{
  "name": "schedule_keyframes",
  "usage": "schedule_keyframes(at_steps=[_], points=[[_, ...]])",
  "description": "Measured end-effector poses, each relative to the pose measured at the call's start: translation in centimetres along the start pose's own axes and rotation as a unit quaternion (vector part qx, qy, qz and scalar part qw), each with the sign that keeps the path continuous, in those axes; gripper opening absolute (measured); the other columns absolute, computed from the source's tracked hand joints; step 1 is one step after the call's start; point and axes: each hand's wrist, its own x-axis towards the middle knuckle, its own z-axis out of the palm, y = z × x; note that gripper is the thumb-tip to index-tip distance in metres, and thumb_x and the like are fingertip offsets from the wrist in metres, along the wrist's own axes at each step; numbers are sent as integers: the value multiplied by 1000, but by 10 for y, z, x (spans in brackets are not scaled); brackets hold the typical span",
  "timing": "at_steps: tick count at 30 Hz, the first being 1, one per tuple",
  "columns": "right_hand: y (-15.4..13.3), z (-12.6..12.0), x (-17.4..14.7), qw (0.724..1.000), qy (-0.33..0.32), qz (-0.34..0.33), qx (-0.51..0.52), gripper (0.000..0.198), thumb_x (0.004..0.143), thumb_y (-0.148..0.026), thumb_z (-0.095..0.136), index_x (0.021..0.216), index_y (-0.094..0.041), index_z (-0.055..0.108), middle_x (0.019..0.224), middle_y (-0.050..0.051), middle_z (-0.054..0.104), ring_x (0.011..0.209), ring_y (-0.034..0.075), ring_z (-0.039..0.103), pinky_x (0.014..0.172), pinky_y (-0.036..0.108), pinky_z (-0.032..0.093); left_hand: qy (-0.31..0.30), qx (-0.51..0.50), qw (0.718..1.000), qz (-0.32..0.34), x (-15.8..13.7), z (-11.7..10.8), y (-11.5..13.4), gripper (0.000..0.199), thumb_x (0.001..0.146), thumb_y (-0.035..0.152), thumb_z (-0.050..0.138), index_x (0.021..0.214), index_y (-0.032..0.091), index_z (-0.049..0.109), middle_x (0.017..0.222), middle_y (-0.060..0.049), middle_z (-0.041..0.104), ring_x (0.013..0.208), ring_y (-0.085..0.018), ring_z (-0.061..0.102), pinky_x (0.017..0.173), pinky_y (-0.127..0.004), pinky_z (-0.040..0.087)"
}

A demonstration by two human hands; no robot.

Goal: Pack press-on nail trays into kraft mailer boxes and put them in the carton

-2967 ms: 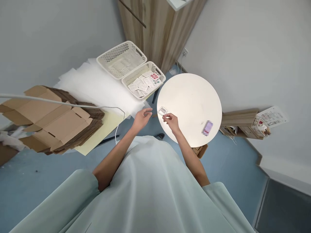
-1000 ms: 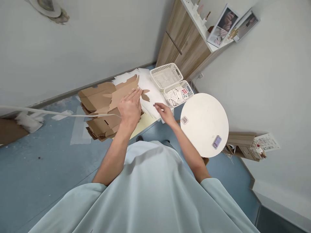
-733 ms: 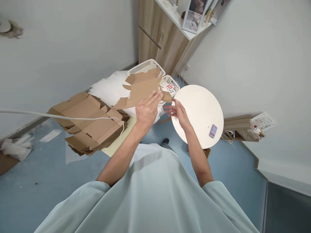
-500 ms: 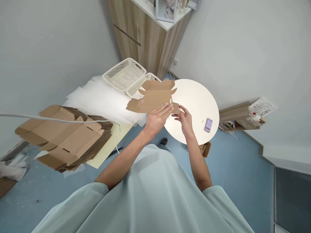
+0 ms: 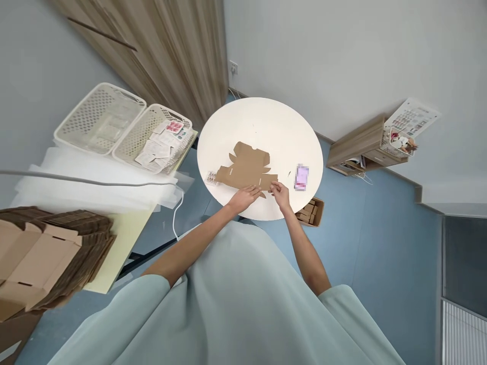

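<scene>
A flat, die-cut brown cardboard box blank (image 5: 247, 165) lies over the round white table (image 5: 289, 121), its flaps spread out. My left hand (image 5: 244, 198) rests with its fingers stretched along the near edge of the blank. At the right near corner my right hand (image 5: 280, 194) pinches a flap between thumb and fingers. A small clear pack with reddish bits (image 5: 212, 178) sits by the blank's left end. To the right of my right hand lies a pinkish-purple, pixelated item (image 5: 302, 177).
On the left side table are a stack of flat cardboard blanks (image 5: 45, 253), white foam sheets (image 5: 83, 177) and two white baskets, the nearer basket (image 5: 131, 139) holding cards. A cable (image 5: 95, 178) crosses there. Below the round table stands an open carton (image 5: 319, 213) with small brown boxes.
My view has swung right toward the round table. Both hands have brought the cardboard blank from beside the baskets over the table and lowered it there.
</scene>
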Motion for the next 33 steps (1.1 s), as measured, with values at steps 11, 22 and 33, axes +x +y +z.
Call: schedule_keyframes(at_steps=[11,22,33], points=[[72,-29,16,981,-51,64,-178,45,97,-35,60,135,-14,71,125,14,80,104,22,79,99,40,63,-159,-78,978,-110,14,56,2,73,92,-1,43,163,10,53,171,-24,47,161,-32,46,131,-50,39],[33,-10,69,974,-52,-8,-218,64,98,-38,64,157,-15,56,166,20,51,129,27,66,119,44,52,-150,-75,955,-246,-21,45,-42,53,95,3,53,145,14,66,173,-22,44,162,-33,42,128,-46,45],[19,24,82,946,-127,3,-297,93,94,-44,77,174,-25,32,165,21,39,132,31,65,115,48,55,-142,-127,943,-272,-18,42,-52,44,104,17,45,133,23,77,167,-10,57,147,-28,61,119,-42,53]])
